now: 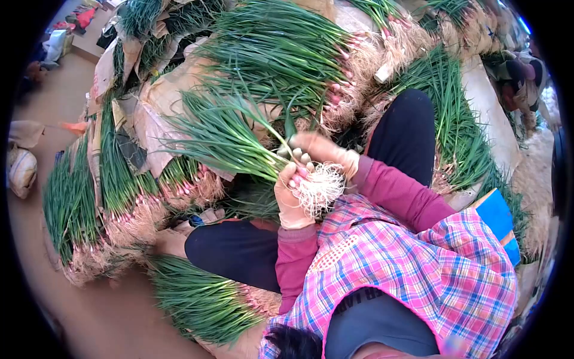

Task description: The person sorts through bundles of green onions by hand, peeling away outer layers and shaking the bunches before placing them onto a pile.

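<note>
Both gloved hands hold one bunch of green onions (224,139) in front of my lap. My left hand (289,203) wraps around the stalks just above the white roots (323,188), which point toward my body. Resting on the same stalks from the far side, my right hand (326,151) has its fingers curled over them. The green leaves fan out to the left, away from me. I wear maroon sleeves and a pink plaid apron (412,263), and my knees in black trousers (233,251) sit on either side.
Bundles of green onions (281,54) lie piled all around on brown paper sacks (161,113). More bundles (89,197) line the left side, and one (197,299) lies by my knee. Bare brown floor (66,90) lies at left. A blue object (499,218) sits at right.
</note>
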`<state>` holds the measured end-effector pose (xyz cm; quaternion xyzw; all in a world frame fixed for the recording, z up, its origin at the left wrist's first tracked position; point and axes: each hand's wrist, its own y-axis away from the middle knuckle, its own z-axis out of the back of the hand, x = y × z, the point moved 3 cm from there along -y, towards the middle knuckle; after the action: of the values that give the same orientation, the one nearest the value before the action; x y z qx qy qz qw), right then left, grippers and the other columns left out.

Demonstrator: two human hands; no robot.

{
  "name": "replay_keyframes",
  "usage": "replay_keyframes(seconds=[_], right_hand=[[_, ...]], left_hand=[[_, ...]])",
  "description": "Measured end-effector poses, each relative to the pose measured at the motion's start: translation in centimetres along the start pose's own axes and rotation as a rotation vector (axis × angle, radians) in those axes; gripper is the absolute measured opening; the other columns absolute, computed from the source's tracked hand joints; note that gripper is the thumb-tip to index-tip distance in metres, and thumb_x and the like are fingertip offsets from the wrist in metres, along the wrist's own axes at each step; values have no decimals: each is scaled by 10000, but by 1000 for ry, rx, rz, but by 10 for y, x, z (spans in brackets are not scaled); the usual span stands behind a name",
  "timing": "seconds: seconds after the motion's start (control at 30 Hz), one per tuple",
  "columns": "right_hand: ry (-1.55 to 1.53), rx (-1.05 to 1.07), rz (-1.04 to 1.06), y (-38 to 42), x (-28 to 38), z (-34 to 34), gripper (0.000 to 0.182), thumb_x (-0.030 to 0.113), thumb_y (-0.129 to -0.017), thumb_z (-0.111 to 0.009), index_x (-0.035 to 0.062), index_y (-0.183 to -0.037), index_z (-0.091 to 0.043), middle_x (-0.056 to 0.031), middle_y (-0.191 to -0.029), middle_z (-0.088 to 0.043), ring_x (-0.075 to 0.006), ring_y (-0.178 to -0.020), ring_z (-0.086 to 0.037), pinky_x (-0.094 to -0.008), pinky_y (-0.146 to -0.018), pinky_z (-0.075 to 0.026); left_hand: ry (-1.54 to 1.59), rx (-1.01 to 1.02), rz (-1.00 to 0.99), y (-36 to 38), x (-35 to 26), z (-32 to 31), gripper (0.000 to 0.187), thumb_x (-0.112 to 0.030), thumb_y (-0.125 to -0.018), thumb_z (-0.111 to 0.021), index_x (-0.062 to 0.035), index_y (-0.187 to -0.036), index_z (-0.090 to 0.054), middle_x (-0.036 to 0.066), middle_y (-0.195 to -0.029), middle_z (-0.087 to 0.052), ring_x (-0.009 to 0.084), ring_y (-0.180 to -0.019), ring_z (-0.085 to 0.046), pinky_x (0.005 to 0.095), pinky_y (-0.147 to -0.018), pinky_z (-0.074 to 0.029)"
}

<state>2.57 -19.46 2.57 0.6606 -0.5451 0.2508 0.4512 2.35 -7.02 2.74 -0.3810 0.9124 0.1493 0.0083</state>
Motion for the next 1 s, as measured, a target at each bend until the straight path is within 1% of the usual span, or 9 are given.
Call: replay_keyframes(seconds=[0.13, 0.23, 0.3, 0.37, 0.43, 0.6, 0.77, 0.83, 1.0], right_hand=[[-103, -65, -6, -14, -44, 44, 188, 192, -962, -522, 75, -881, -645, 25, -720, -571, -70, -654, -528, -232, -551, -439], [1452, 289, 207, -5, -58, 59, 150, 215, -894, -587, 81, -871, -651, -104, -741, -637, -217, -691, -652, -335, -625, -513], [1609, -28, 110, -1, -5, 65, 180, 247, -842, -638, 76, -895, -654, -152, -774, -639, -279, -777, -670, -399, -697, -530], [1408, -859, 339, -24, 49, 112, 189, 259, -829, -662, 89, -910, -667, -149, -790, -644, -291, -836, -655, -424, -767, -520], [1717, -935, 407, -40, 84, 132, 184, 255, -818, -681, 92, -903, -676, -127, -788, -648, -287, -776, -649, -411, -726, -523], [1109, -358, 21, -33, 55, 72, 219, 260, -804, -722, 56, -882, -713, -97, -770, -678, -192, -659, -658, -351, -632, -518], [1091, -364, 626, 2, -13, 16, 193, 227, -863, -656, 38, -821, -660, -53, -755, -638, -153, -737, -617, -318, -684, -485], [159, -391, 403, -17, -34, 41, 190, 204, -907, -602, 50, -798, -628, 9, -720, -594, -108, -675, -557, -268, -640, -455], [1, -11, -54, -20, -24, 24, 219, 279, -953, -550, 86, -944, -652, 38, -816, -606, -43, -645, -511, -190, -551, -409]], left_hand=[[17, 46, 2, 3, -3, -7, 523, 7, -846, -538, -42, -1360, -451, 159, -1170, -611, 275, -1097, -593, 382, -870, -557], [-35, 208, -138, 17, -12, -24, 500, -20, -834, -590, -64, -1320, -479, 93, -1087, -593, 233, -1070, -540, 323, -811, -502], [-33, 282, -153, 17, -17, -32, 479, -38, -835, -612, -70, -1297, -489, 71, -1001, -560, 205, -956, -525, 331, -811, -481], [-183, 86, -130, 17, -21, -29, 439, -29, -846, -609, -16, -1269, -493, 75, -959, -560, 190, -878, -523, 337, -810, -473], [-195, 36, -88, 3, -16, -4, 405, -22, -833, -635, -13, -1220, -514, 89, -940, -583, 202, -855, -569, 357, -817, -504], [-328, -214, -141, -10, 0, 16, 265, -3, -834, -642, 18, -1091, -586, 139, -1025, -647, 210, -917, -633, 343, -905, -531], [-469, -318, -74, -22, -2, 52, 196, 30, -798, -634, 61, -992, -621, 156, -753, -646, 132, -533, -546, 219, -527, -481], [-523, -362, -59, -21, -5, 46, 236, 61, -777, -609, 80, -1012, -608, 181, -800, -657, 127, -548, -540, 210, -543, -483], [-372, -336, -17, -15, -3, 37, 274, 52, -779, -619, 73, -1052, -598, 160, -931, -672, 213, -757, -646, 303, -752, -555]])
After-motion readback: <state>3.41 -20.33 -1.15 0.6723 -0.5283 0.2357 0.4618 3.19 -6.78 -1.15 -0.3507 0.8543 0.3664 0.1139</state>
